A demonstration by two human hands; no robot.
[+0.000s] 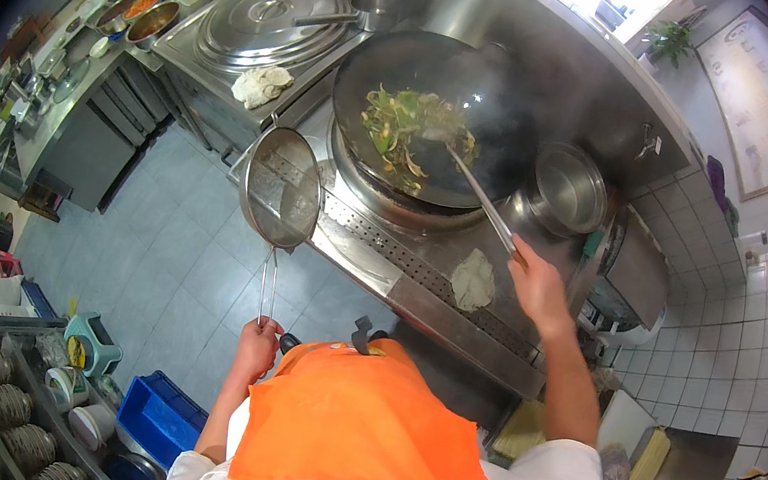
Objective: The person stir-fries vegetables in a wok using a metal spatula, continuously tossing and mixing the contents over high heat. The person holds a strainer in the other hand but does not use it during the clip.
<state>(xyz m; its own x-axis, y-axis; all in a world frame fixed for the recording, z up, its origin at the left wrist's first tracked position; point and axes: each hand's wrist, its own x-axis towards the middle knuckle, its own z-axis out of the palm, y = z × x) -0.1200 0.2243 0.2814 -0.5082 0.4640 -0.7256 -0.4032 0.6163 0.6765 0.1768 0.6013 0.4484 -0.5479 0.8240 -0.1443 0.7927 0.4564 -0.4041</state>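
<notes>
My right hand point(536, 285) grips the long handle of a metal cooking ladle point(480, 191). Its working end sits among sliced green vegetables and other pieces point(402, 122) in a large dark wok point(509, 117), from which steam rises. The wok rests on a round metal burner ring point(396, 213). With my left hand point(256, 354) I hold the wire handle of a round mesh strainer point(283, 186) at the stove's front left edge. No food shows in the strainer.
A metal pot point(569, 190) stands right of the wok. Cloths lie on the stove front point(474, 281) and beside a large lidded pot point(276, 19). A small saucepan point(375, 12) sits behind. Sauce bowls point(153, 22) stand at left; a blue crate point(160, 416) is low left.
</notes>
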